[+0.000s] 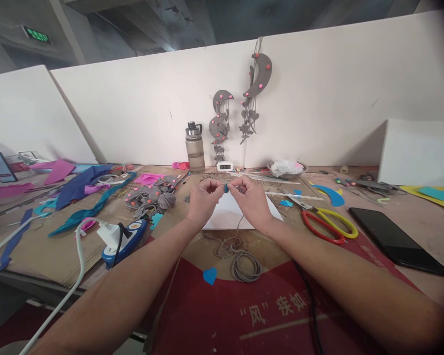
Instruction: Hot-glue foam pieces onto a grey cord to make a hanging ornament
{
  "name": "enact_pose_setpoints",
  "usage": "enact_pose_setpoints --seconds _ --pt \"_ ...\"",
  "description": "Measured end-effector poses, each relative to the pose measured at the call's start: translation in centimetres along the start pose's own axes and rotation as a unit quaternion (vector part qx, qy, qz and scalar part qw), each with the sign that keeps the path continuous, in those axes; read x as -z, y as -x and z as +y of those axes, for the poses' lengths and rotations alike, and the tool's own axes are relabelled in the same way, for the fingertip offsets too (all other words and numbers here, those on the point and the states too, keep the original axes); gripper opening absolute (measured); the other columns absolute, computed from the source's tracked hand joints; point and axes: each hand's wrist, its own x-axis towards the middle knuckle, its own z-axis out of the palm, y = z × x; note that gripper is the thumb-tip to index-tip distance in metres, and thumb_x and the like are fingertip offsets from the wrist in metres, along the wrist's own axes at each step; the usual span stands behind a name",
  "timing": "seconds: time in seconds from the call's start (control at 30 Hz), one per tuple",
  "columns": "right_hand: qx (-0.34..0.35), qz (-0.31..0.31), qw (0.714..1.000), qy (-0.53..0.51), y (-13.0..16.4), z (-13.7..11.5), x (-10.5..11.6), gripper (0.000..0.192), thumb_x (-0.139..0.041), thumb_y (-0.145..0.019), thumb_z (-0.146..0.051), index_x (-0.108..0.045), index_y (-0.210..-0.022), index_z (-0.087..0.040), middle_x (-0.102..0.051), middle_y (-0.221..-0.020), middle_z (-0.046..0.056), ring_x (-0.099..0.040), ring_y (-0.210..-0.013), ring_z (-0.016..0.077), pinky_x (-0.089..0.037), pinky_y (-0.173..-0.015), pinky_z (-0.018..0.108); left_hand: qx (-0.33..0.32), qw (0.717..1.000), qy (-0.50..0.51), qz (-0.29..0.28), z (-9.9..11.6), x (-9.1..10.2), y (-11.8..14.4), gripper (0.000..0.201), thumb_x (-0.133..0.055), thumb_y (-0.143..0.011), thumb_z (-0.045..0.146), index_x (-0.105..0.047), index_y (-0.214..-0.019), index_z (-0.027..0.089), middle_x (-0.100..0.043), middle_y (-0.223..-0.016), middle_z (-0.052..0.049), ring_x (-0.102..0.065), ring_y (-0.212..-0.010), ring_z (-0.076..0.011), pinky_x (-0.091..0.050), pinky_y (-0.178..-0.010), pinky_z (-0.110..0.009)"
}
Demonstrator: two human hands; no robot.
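Note:
Both hands meet over a white sheet of paper point(225, 217) in the middle. My left hand point(203, 201) is closed in a pinch at one side of a small dark-blue piece point(226, 188). From the other side, my right hand point(250, 201) pinches the same piece, its fingertips partly covering it. Grey yarn point(246, 268) trails down from under my right hand to a loose coil on the cardboard. Left of the coil lies a blue paper heart point(209, 276). What the piece is made of is too small to tell.
Red-and-yellow-handled scissors point(327, 224) and a black phone point(395, 239) lie on the right. A blue power strip point(128, 241) with a white plug is near my left forearm. Behind stand a water bottle point(195, 150) and a small clock point(225, 166); grey moon hangings point(261, 74) hang on the white board.

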Motion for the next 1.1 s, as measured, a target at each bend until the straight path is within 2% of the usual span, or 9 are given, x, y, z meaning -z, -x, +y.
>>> enact_pose_setpoints --seconds 0.13,0.3,0.43,0.6,0.7,0.9,1.1 --pt "-0.005 0.004 1.0 0.001 0.0 0.0 0.0 0.016 -0.058 -0.079 -0.036 -0.062 -0.079 -0.021 -0.066 -0.079 0.002 -0.054 -0.071 0.0164 -0.042 -0.068 0.029 -0.005 1.0 -0.016 -0.004 0.1 0.0 0.1 0.014 -0.06 -0.071 0.029 -0.062 -0.073 0.015 -0.056 -0.058 0.002 -0.047 -0.049 -0.0082 -0.038 -0.048 -0.021" --pt "-0.012 -0.01 1.0 -0.014 0.0 0.1 0.0 0.019 -0.056 -0.08 -0.037 -0.066 -0.088 -0.023 -0.068 -0.085 0.002 -0.057 -0.074 0.0169 -0.043 -0.07 0.03 -0.018 0.999 -0.042 -0.018 0.2 0.1 0.0 0.012 -0.059 -0.071 0.027 -0.062 -0.073 0.016 -0.057 -0.061 0.001 -0.047 -0.052 -0.0082 -0.038 -0.05 -0.021" --pt "-0.013 -0.02 1.0 -0.012 0.0 0.6 -0.1 0.017 -0.055 -0.079 -0.034 -0.066 -0.083 -0.022 -0.068 -0.082 0.002 -0.057 -0.073 0.0163 -0.043 -0.07 0.029 -0.028 0.996 -0.066 -0.061 0.2 0.5 -0.4 0.013 -0.06 -0.071 0.027 -0.065 -0.072 0.016 -0.061 -0.066 0.0 -0.049 -0.056 -0.0089 -0.039 -0.051 -0.02" --pt "-0.025 -0.02 0.999 -0.006 -0.2 1.3 -0.3 0.015 -0.053 -0.078 -0.032 -0.063 -0.081 -0.021 -0.067 -0.079 0.001 -0.057 -0.072 0.0154 -0.043 -0.068 0.029 0.012 0.987 -0.068 -0.142 0.9 1.3 -1.1 0.017 -0.062 -0.072 0.03 -0.07 -0.078 0.016 -0.062 -0.061 -0.001 -0.05 -0.052 -0.0096 -0.039 -0.047 -0.021" --pt "-0.027 -0.026 0.999 0.003 -0.1 1.4 -0.3 0.015 -0.052 -0.078 -0.032 -0.062 -0.08 -0.021 -0.067 -0.077 0.001 -0.057 -0.071 0.0153 -0.044 -0.068 0.029 0.016 0.983 -0.077 -0.166 1.2 1.7 -1.3 0.021 -0.062 -0.072 0.03 -0.072 -0.084 0.015 -0.064 -0.061 -0.003 -0.053 -0.052 -0.0114 -0.039 -0.046 -0.022" --pt "-0.004 -0.034 0.997 0.076 0.2 1.0 -0.3 0.014 -0.052 -0.079 -0.029 -0.063 -0.084 -0.021 -0.068 -0.082 0.003 -0.06 -0.075 0.0171 -0.045 -0.072 0.031 -0.081 0.97 -0.188 -0.132 0.8 1.8 -1.2 0.017 -0.061 -0.072 0.026 -0.075 -0.08 0.019 -0.071 -0.072 -0.003 -0.059 -0.063 -0.014 -0.043 -0.056 -0.023" --pt "0.034 -0.044 0.99 0.131 0.4 0.8 -0.2 0.015 -0.052 -0.081 -0.028 -0.063 -0.089 -0.023 -0.069 -0.091 0.004 -0.063 -0.083 0.0196 -0.047 -0.077 0.034 -0.132 0.952 -0.244 -0.13 0.9 1.8 -0.9 0.017 -0.058 -0.073 0.021 -0.074 -0.077 0.02 -0.069 -0.064 0.0 -0.058 -0.059 -0.0128 -0.041 -0.055 -0.022"
